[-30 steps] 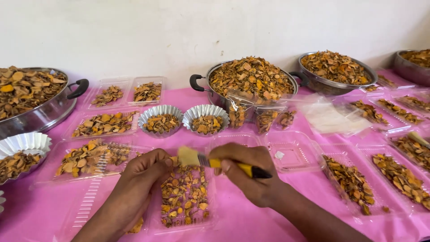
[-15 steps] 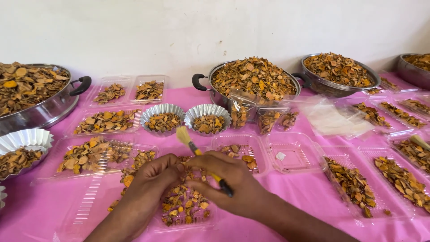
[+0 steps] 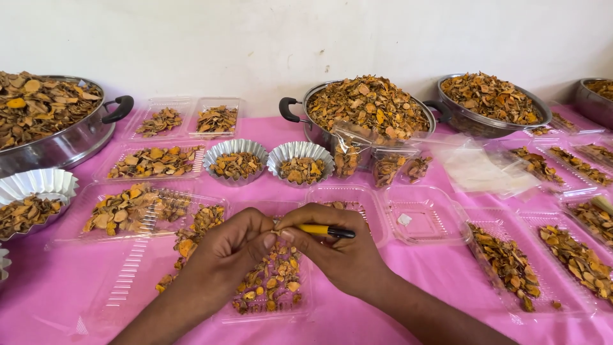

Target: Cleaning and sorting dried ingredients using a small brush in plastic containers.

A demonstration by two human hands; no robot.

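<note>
— Spread over everything: a smooth pink tablecloth (image 3: 57, 300). On it, round steel pots (image 3: 70, 144) heaped with dry, curled orange-brown chips.

— Next down in size?

— Flat clear plastic trays (image 3: 156, 163), ribbed and glossy, some filled with the same chips, one (image 3: 428, 220) nearly bare. Then two fluted foil cups (image 3: 236, 160), crimped at the rim, each part full. Crumpled clear bags (image 3: 476, 169) lying by the middle pot.

— And at the centre?

— Left hand (image 3: 227, 246) and right hand (image 3: 338, 252) pressed together above a chip-filled tray (image 3: 271, 287), fingertips meeting. Right hand clamped on a slim brush (image 3: 325, 230) with a yellow handle and black end, held level across its knuckles. Left hand pinching at the meeting point; cannot tell whether anything sits between those fingers.

— Different from half a second back?

— Yes. Bristle head stood up above the hands then, pointing away; now lowered and tucked behind the left fingers, out of sight. Handle swung from slanting to near flat. Hands drawn closer together and a little nearer.

— Brush against the hand?

— Lying on top of the right fingers, black tip jutting rightward.
</note>
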